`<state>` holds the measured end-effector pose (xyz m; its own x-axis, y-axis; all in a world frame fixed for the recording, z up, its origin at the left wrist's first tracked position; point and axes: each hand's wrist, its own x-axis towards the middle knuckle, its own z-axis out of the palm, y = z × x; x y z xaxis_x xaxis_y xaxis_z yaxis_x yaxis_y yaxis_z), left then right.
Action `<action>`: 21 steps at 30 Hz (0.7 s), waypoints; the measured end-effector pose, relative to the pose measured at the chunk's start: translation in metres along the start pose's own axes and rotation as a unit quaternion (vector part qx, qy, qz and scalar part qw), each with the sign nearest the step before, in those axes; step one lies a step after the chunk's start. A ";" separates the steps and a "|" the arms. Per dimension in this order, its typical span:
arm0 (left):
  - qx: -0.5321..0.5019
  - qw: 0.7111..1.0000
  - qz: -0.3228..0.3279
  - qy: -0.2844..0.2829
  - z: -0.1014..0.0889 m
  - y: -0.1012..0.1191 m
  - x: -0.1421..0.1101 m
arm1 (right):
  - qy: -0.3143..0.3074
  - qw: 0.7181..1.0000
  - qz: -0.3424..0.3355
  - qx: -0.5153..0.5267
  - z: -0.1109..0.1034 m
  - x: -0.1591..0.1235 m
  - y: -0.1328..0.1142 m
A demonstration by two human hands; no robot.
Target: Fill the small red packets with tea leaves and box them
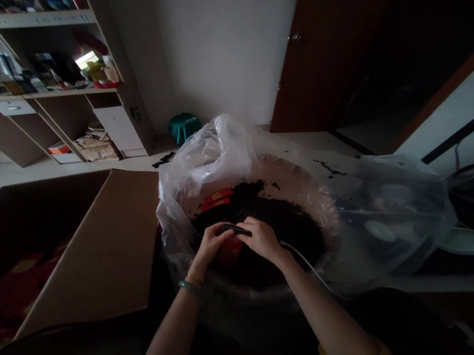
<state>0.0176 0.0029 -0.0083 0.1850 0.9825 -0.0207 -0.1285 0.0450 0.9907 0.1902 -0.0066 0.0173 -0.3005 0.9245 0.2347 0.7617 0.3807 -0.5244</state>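
Note:
Both hands meet over a wide tub lined with a clear plastic bag [225, 135]. It holds a heap of dark, loose, leaf-like bits [286, 223]. My left hand [211, 245] and my right hand [262, 239] are closed on the two ends of a slim dark object [235, 229]; the dim light hides its exact kind. Just beneath it, between the hands, is something red [230, 251], partly covered by my fingers. Two red packets [217, 198] with yellowish marks lie on the heap's far left part.
An open cardboard box [94, 247] with red packets [27, 266] inside stands at the left. A white cord [311, 266] runs beside my right forearm. Behind are a green bin [185, 127], shelves [40, 18] and a brown door [313, 59]. Plastic sheeting [392, 210] spreads rightward.

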 end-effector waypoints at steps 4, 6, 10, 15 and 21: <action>0.036 0.999 0.006 0.024 -0.001 -0.002 0.000 | 0.007 1.000 -0.010 0.007 0.004 -0.001 0.001; 0.049 0.998 0.014 0.035 -0.001 -0.002 0.000 | 0.008 1.000 -0.014 0.007 0.006 -0.001 0.001; 0.077 0.994 0.040 0.063 0.001 -0.003 -0.003 | 0.010 1.000 -0.022 0.006 0.008 0.000 0.000; 0.098 0.991 0.054 0.075 0.001 -0.006 -0.002 | 0.014 0.999 -0.030 0.025 0.012 0.001 0.003; 0.082 0.996 0.018 0.011 0.003 -0.005 0.002 | 0.012 0.995 -0.001 0.103 0.010 0.004 0.018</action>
<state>0.0213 0.0044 -0.0126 0.1621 0.9867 0.0147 0.0274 -0.0194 0.9994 0.1964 0.0041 0.0007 -0.2865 0.9236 0.2547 0.6269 0.3817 -0.6791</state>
